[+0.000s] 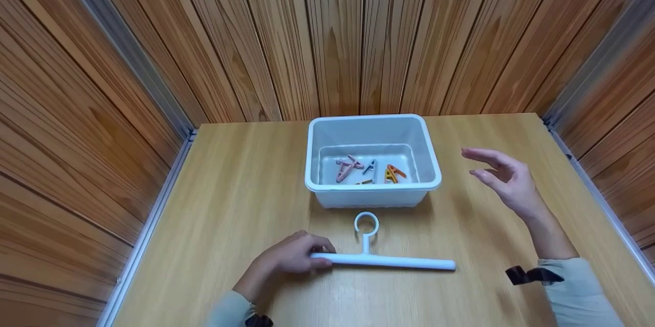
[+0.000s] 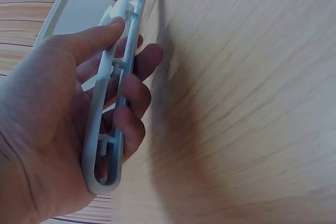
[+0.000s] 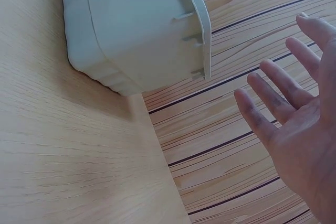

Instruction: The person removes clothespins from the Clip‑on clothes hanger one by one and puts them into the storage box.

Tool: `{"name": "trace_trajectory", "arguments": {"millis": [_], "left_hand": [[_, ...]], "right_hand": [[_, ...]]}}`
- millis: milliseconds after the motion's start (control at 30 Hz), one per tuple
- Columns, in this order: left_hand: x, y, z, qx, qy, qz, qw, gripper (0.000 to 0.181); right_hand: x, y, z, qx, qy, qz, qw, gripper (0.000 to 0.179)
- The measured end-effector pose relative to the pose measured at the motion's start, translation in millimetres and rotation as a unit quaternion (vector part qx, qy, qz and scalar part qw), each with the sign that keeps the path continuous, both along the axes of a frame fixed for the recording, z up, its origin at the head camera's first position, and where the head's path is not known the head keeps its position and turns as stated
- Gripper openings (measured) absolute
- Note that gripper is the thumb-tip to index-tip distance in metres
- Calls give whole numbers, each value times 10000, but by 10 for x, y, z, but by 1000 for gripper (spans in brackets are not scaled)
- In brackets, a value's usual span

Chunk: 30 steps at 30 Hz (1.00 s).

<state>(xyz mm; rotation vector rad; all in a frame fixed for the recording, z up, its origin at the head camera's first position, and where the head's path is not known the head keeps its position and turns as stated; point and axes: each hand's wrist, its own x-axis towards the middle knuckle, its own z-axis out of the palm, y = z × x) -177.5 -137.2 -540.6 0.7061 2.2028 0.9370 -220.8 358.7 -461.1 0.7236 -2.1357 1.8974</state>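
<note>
A pale blue-white hanger with a straight bar and a round hook lies across the front of the table. My left hand grips the bar's left end; in the left wrist view the thumb presses one side of the hanger and the fingers curl round the other. The bar's underside is hollow, with small cross ribs. My right hand hovers right of the white bin, fingers spread and holding nothing. Inside the bin lie several clothespins: pink ones, a grey one and orange-yellow ones.
The bin stands at the back middle of the wooden table, just behind the hanger's hook. Wood-plank walls close off the back and both sides. A metal rail runs along the table's left edge.
</note>
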Motion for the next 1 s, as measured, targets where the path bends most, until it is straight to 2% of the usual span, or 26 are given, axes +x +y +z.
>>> {"name": "trace_trajectory", "arguments": {"millis": [400,600,867,1000], "left_hand": [[-20,49,-38,-272,438,351,9981,25],[3,78,-63,-217,664,633,9955,27],[5,79,-66,-121,766,629,9950,29],[14,68,-71,-34,939,605,9937,29]], "right_hand": [[18,-5,-33,-59,-83,-42,9999,41],[48,12,-46,196,-242,-178,9994,45],[110,55,-60,253,-180,-136,9994,49],[126,50,-79,173,-213,-129,9995,49]]}}
